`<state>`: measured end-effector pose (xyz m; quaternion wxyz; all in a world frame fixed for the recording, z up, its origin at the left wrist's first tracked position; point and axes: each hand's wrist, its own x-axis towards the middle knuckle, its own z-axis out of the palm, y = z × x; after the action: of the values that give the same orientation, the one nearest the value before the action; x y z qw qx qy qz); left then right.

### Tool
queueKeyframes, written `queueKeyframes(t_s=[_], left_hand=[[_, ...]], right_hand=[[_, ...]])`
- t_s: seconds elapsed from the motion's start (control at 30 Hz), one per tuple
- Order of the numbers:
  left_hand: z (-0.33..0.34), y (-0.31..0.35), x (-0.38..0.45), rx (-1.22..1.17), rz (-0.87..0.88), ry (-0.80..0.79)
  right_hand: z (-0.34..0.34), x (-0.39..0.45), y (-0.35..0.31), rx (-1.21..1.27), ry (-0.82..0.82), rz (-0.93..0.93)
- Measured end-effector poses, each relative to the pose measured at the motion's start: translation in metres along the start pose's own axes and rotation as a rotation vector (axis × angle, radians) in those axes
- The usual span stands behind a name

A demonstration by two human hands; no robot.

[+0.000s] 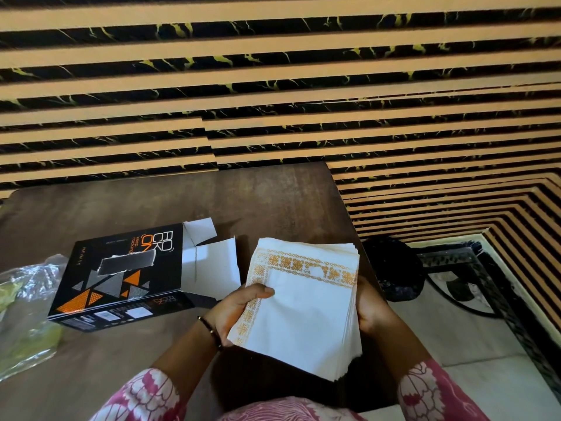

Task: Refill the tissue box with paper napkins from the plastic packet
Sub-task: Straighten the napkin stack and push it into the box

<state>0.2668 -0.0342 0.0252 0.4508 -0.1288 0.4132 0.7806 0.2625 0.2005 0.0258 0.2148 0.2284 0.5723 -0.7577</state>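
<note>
With the plastic packet point(27, 305) lying spent at far left and the tissue box point(121, 278) open-flapped on the table point(273, 202), square the napkin stack point(306, 308) clasped between your left hand point(239, 311) and right hand point(372, 311), then feed it in flat.

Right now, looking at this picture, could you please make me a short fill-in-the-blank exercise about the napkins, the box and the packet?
1. The stack of napkins is held by ____ hands.
2. The tissue box lies on the table with its end flaps ____.
3. The plastic packet lies to the ____ of the box.
4. The printed border on the top napkin is ____ in colour.

Missing words: both; open; left; golden
</note>
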Motion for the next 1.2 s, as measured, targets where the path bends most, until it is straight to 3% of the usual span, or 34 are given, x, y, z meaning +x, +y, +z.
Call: queueKeyframes(t_s=[0.23,0.57,0.77,0.87,0.93,1.07,1.2], left_hand=[[0.004,-0.016,0.008,-0.11,0.051,0.044],[0.006,-0.013,0.009,-0.203,0.057,0.125],[0.006,-0.018,0.014,-0.189,0.036,0.162],[0.005,-0.019,0.014,-0.181,0.038,0.173],[0.007,-0.019,0.011,-0.19,0.055,0.174],[0.007,-0.018,0.013,-0.195,0.07,0.234],[0.009,-0.024,0.025,0.123,0.09,0.491]], right_hand=[[0.008,-0.001,0.001,0.111,0.025,-0.056],[0.014,0.001,0.001,-0.018,0.183,-0.076],[0.015,0.002,0.003,-0.793,0.378,-0.406],[0.019,-0.001,0.002,-1.148,0.466,-0.482],[0.02,-0.001,0.005,-1.214,0.485,-0.465],[0.015,0.008,0.017,-1.05,0.535,-0.333],[0.004,0.012,0.024,-1.073,0.541,-0.226]])
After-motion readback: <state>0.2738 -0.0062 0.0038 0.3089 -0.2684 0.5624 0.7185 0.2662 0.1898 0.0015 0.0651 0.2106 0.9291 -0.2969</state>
